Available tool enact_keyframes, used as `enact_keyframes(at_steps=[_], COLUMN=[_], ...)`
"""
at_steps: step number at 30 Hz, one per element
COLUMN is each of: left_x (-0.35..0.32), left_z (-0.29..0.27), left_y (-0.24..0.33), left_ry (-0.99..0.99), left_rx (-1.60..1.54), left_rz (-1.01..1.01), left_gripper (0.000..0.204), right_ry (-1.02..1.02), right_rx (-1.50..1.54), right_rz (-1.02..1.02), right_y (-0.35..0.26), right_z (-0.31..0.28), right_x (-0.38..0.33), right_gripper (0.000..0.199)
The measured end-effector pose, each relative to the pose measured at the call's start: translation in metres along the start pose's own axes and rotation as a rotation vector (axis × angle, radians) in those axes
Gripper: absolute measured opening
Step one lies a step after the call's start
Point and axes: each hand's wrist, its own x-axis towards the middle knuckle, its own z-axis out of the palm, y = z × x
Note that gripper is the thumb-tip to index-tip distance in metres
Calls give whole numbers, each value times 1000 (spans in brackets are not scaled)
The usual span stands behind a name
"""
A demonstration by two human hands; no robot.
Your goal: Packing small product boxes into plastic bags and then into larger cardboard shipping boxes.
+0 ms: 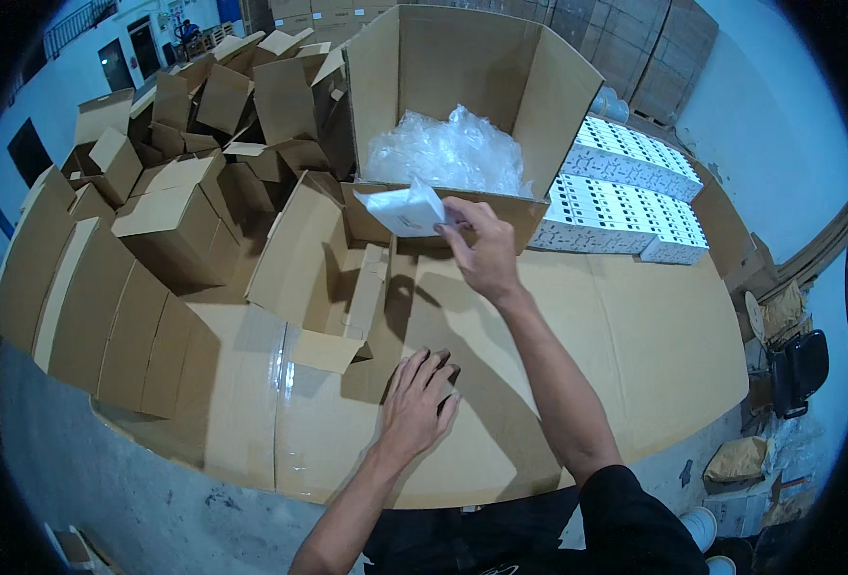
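Observation:
My right hand (481, 244) pinches a small white box (406, 213) by its right edge, thumb below and fingers above. Clear plastic film seems to stick out at the box's upper left. It is held up at the front wall of a large cardboard box (472, 62), which contains a heap of crumpled clear plastic bags (448, 153). My left hand (418, 401) rests on the cardboard-covered table (577, 335), fingers stretched out and nothing in it. Just beyond it stands an opened smaller carton (299, 259) with its flaps folded out.
Rows of white boxes with dark marks (615, 211) are stacked at the back right. On the left are several upright brown cartons (107, 326) and a pile of opened cartons (213, 105). A black chair (798, 374) stands on the floor at the right.

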Motion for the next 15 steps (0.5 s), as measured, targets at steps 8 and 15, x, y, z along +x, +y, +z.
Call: enact_keyframes(at_steps=[8, 15], left_x=[4, 3], left_z=[5, 7], left_y=[-3, -6], left_ry=[-8, 27], left_rx=[-16, -40], left_rz=[-11, -7], left_gripper=[39, 39], right_ry=[-46, -287], right_rx=[-41, -355], right_rz=[26, -214], right_y=[-7, -16], right_z=[34, 47], right_x=[35, 56], right_gripper=[33, 26])
